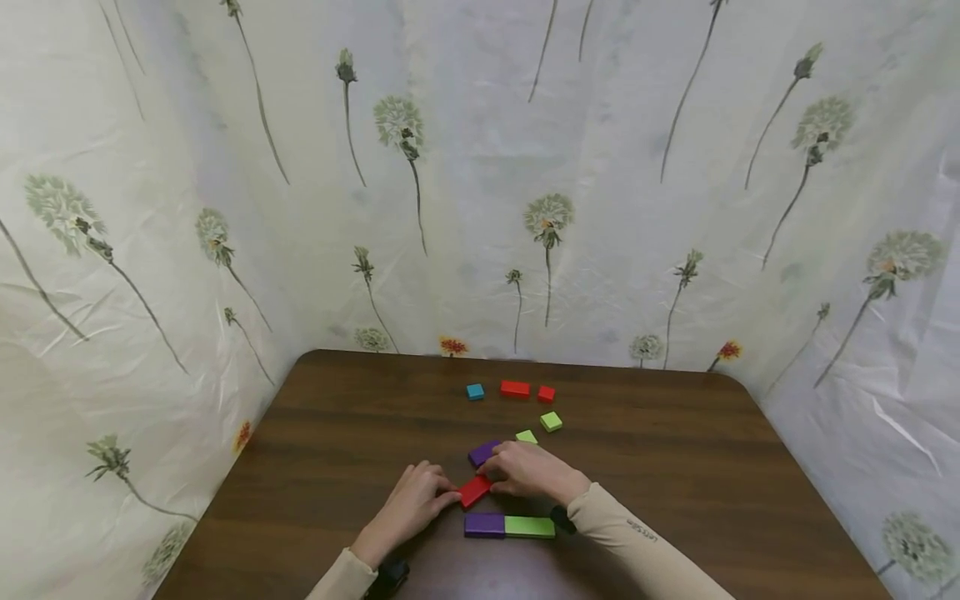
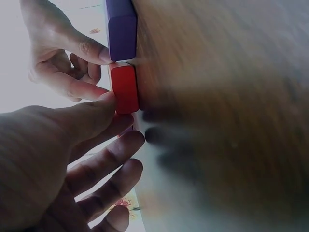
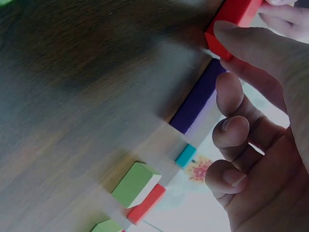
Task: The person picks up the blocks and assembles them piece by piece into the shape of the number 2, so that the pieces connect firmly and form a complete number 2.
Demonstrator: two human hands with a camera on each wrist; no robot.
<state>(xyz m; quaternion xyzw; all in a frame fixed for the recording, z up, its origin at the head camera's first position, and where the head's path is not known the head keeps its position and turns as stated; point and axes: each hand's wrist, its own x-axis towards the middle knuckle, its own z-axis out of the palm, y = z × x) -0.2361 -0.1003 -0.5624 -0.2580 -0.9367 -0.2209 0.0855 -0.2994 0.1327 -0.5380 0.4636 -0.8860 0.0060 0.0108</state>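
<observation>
Fingers of the L hand (image 1: 408,502) and R hand (image 1: 536,469) are both grasping one red block (image 1: 473,492), L thumb & index pinching its near-L end, R thumb & index its far-R end; the other R fingers are loosely bent. That block sits slantwise btwn the hands, approx. mid-width over the near half of a dark wood worktop (image 1: 675,467); can't tell if it rests flat or is slightly raised. Just beyond it, a purple block (image 1: 482,454) is partly hidden by the R hand. Nearer the person, a second purple block (image 1: 484,525) & a long green block (image 1: 529,527) lie end to end, touching. Past the R hand: 2 small lime blocks (image 1: 551,422), one partly covered. Farther back, L to R: a small blue block (image 1: 475,392), a longer red piece (image 1: 515,389), a small red piece (image 1: 546,393). Behind hangs pale cloth w/ dandelion prints (image 1: 548,218).
</observation>
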